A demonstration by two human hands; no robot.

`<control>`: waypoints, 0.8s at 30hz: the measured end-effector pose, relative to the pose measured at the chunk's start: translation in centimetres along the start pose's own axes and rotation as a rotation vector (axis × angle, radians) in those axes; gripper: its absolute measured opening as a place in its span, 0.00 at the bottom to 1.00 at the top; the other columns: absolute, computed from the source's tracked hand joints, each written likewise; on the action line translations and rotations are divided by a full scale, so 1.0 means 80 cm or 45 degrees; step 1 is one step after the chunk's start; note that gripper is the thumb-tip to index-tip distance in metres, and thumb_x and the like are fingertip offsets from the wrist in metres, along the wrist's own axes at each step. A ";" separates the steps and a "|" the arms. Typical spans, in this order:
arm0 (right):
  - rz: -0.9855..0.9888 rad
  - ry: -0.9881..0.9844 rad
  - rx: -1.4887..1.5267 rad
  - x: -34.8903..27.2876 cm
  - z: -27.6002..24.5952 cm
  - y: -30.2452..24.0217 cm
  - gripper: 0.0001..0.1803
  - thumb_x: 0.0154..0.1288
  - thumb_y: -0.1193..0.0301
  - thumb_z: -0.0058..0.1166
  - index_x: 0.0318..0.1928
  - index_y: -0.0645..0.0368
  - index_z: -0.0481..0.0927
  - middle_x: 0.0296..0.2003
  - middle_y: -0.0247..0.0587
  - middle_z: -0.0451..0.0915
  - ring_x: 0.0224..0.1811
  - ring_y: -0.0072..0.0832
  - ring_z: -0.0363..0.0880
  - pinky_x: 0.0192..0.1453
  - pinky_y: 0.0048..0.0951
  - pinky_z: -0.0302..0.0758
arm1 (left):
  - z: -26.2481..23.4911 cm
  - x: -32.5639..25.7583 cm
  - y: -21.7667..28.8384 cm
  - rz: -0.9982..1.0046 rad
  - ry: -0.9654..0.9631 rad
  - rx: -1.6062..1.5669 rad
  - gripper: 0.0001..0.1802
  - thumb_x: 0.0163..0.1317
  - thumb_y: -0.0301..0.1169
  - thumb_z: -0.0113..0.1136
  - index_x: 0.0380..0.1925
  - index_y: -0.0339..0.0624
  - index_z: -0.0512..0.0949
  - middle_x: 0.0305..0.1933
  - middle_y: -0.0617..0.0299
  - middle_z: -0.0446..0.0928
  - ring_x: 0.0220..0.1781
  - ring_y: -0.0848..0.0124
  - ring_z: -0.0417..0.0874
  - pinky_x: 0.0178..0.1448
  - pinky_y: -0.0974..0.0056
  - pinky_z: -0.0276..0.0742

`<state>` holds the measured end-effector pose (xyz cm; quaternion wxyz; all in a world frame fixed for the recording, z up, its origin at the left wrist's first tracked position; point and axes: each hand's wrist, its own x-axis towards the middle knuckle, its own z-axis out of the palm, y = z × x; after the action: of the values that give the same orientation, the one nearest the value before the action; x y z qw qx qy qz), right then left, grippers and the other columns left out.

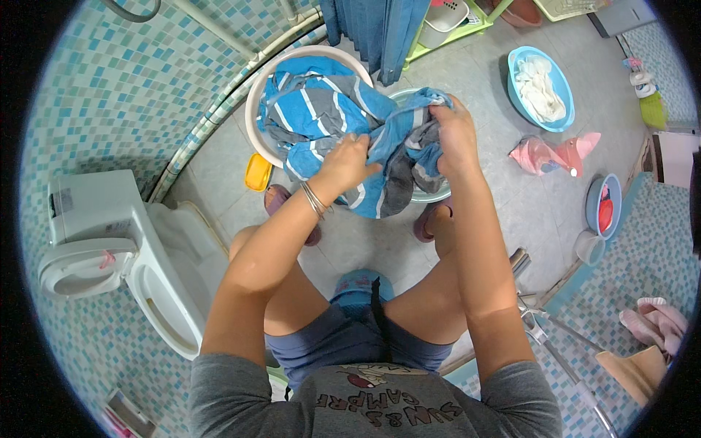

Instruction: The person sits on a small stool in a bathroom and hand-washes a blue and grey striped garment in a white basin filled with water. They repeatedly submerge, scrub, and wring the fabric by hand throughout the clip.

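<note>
A large blue, grey and white striped cloth (307, 113) is heaped in a wide pale basin (252, 120) in front of me. Part of it stretches right, over a second, pale green basin (431, 196) that it mostly covers. My left hand (347, 162), with thin bangles at the wrist, is closed on the cloth between the two basins. Higher and to the right, my right hand (454, 135) grips a bunched part of the same cloth, and folds hang below it. The fingertips of both hands are partly hidden in the fabric.
A yellow container (258, 172) sits beside the wide basin. To the right are a blue basin of white laundry (540, 87), a pink plastic bag (544, 155) and a smaller blue tub (604, 206). A toilet (164, 303) stands left; a blue curtain (376, 33) hangs ahead.
</note>
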<state>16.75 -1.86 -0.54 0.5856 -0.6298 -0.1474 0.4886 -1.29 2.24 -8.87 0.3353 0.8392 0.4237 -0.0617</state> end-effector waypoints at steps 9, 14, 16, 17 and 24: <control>0.264 0.133 0.587 0.022 -0.011 0.002 0.11 0.59 0.63 0.47 0.33 0.56 0.77 0.31 0.40 0.79 0.34 0.33 0.78 0.42 0.37 0.76 | -0.048 -0.006 0.002 0.227 0.257 -0.707 0.12 0.62 0.30 0.55 0.44 0.38 0.79 0.53 0.51 0.73 0.52 0.62 0.74 0.58 0.64 0.67; 0.197 0.058 0.494 0.023 0.010 0.023 0.20 0.62 0.56 0.53 0.39 0.63 0.74 0.35 0.43 0.77 0.37 0.30 0.77 0.41 0.30 0.74 | -0.039 -0.010 0.053 0.475 0.612 -0.967 0.09 0.56 0.25 0.59 0.37 0.32 0.78 0.58 0.49 0.70 0.57 0.58 0.72 0.60 0.62 0.66; 0.090 0.063 0.295 0.011 0.025 0.027 0.21 0.62 0.57 0.54 0.41 0.66 0.73 0.36 0.44 0.76 0.36 0.30 0.76 0.41 0.29 0.74 | -0.035 -0.017 0.082 0.541 0.694 -0.987 0.07 0.54 0.24 0.61 0.30 0.30 0.77 0.56 0.46 0.70 0.57 0.54 0.72 0.59 0.60 0.67; 0.037 0.063 0.195 0.005 0.030 0.028 0.22 0.61 0.58 0.55 0.42 0.67 0.73 0.37 0.45 0.76 0.35 0.29 0.76 0.41 0.28 0.73 | -0.030 -0.017 0.088 0.602 0.770 -0.769 0.07 0.54 0.24 0.60 0.26 0.29 0.74 0.53 0.44 0.70 0.53 0.51 0.73 0.56 0.59 0.69; 0.151 0.096 0.188 -0.026 0.048 0.036 0.17 0.59 0.64 0.54 0.35 0.69 0.77 0.31 0.40 0.76 0.34 0.25 0.71 0.40 0.28 0.68 | -0.030 0.027 0.084 -0.074 0.980 -0.961 0.10 0.60 0.28 0.54 0.25 0.31 0.69 0.28 0.45 0.73 0.34 0.50 0.75 0.40 0.54 0.69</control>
<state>11.59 -1.95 -1.50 0.6056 -0.6104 -0.0513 0.5080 4.68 2.34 -4.44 0.4324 0.6103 0.5317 0.3974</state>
